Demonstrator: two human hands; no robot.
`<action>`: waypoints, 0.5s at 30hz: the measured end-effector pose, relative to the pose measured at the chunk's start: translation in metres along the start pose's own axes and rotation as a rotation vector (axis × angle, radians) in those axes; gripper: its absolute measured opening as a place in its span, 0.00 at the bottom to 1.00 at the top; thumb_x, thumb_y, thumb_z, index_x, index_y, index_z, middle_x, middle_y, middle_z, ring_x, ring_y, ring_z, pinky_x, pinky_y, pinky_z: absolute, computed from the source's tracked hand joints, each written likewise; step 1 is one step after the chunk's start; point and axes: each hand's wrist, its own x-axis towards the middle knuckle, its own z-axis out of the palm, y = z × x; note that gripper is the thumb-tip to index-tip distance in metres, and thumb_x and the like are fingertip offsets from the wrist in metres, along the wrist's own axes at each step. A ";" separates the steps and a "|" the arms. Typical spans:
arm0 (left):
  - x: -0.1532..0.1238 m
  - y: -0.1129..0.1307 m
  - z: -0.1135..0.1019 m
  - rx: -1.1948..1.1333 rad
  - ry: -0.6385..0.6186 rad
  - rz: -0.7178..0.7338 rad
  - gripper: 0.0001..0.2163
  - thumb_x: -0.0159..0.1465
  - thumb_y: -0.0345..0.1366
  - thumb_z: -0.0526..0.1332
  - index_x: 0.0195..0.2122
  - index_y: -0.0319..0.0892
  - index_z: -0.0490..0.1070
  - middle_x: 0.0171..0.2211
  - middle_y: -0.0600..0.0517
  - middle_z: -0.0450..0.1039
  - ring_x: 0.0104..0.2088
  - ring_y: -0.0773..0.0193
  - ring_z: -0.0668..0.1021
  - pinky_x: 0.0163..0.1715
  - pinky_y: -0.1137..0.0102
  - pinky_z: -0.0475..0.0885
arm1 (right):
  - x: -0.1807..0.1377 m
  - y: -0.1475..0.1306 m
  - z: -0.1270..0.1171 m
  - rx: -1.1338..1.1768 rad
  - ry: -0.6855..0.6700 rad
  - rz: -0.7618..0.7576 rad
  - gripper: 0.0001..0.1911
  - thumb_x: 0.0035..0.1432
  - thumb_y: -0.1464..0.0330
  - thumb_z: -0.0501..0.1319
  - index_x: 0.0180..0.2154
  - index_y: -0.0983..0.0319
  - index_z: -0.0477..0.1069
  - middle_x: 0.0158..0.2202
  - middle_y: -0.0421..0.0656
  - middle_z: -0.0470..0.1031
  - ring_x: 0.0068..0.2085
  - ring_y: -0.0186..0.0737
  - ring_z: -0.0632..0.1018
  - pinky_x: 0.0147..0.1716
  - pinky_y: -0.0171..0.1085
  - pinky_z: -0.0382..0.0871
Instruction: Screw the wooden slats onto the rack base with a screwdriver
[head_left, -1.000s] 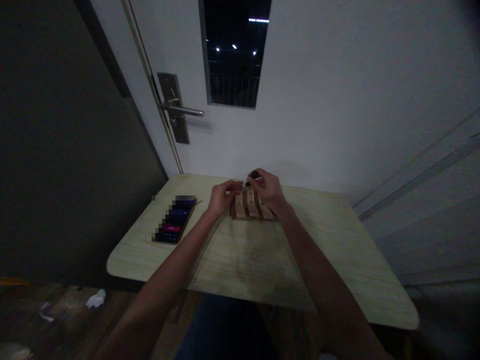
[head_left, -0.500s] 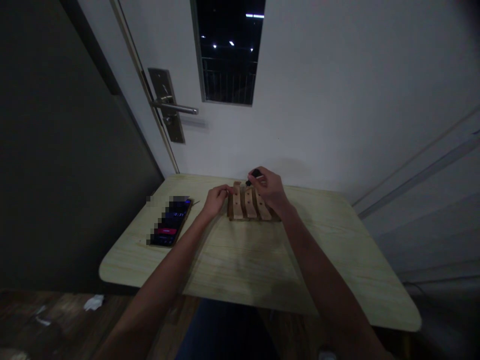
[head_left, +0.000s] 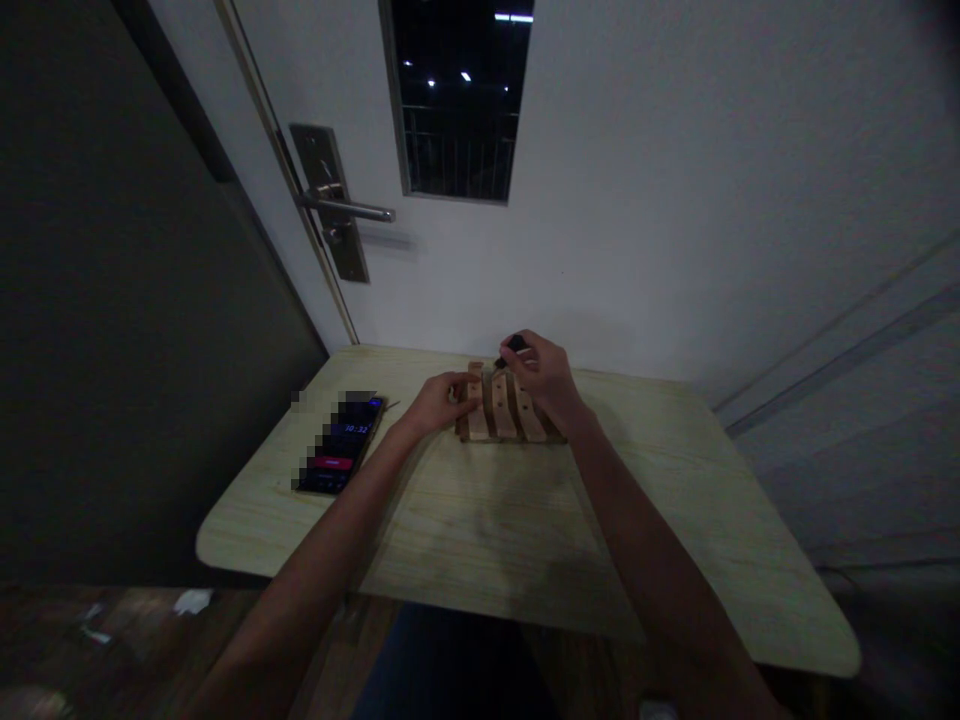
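A small wooden rack of several slats [head_left: 501, 412] lies on the pale wooden table [head_left: 480, 530] near the wall. My left hand [head_left: 437, 400] grips the rack's left edge, fingers curled against the outer slat. My right hand [head_left: 544, 380] is over the rack's far right part and pinches a small black tool [head_left: 513, 347] with its tip pointing down at the slats.
A phone [head_left: 341, 456] with a lit screen lies on the table to the left of the rack. Behind the table is a white door with a metal handle [head_left: 345, 209] and a narrow dark window [head_left: 456, 95]. Scraps of paper lie on the floor at left.
My left hand has moved right from beside the rack and closed on its left slat. My right hand with the black tool stays over the far end.
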 end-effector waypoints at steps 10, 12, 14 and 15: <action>0.000 -0.001 0.001 0.005 0.005 0.008 0.19 0.57 0.41 0.62 0.48 0.40 0.73 0.34 0.50 0.75 0.36 0.62 0.75 0.41 0.68 0.69 | 0.002 -0.001 -0.001 -0.010 -0.007 0.001 0.14 0.57 0.57 0.58 0.34 0.61 0.69 0.29 0.41 0.75 0.28 0.33 0.77 0.28 0.32 0.72; 0.000 0.000 0.000 0.010 -0.001 0.011 0.19 0.57 0.41 0.62 0.48 0.40 0.73 0.36 0.50 0.75 0.38 0.62 0.75 0.42 0.68 0.69 | 0.001 -0.002 -0.002 -0.014 -0.011 0.002 0.15 0.57 0.56 0.57 0.34 0.61 0.69 0.29 0.41 0.75 0.28 0.33 0.77 0.28 0.32 0.72; 0.001 0.000 -0.001 0.013 -0.013 0.017 0.19 0.58 0.42 0.61 0.48 0.40 0.72 0.35 0.50 0.75 0.37 0.62 0.75 0.41 0.68 0.69 | 0.001 -0.002 -0.002 -0.017 -0.012 0.002 0.16 0.57 0.54 0.57 0.34 0.61 0.69 0.29 0.41 0.75 0.29 0.33 0.77 0.28 0.32 0.72; 0.001 0.000 -0.001 0.012 -0.019 0.020 0.19 0.58 0.42 0.61 0.49 0.40 0.72 0.34 0.50 0.75 0.37 0.62 0.75 0.41 0.68 0.69 | 0.001 -0.003 -0.003 -0.017 -0.011 0.002 0.16 0.57 0.54 0.57 0.34 0.61 0.69 0.29 0.41 0.75 0.29 0.33 0.77 0.28 0.32 0.72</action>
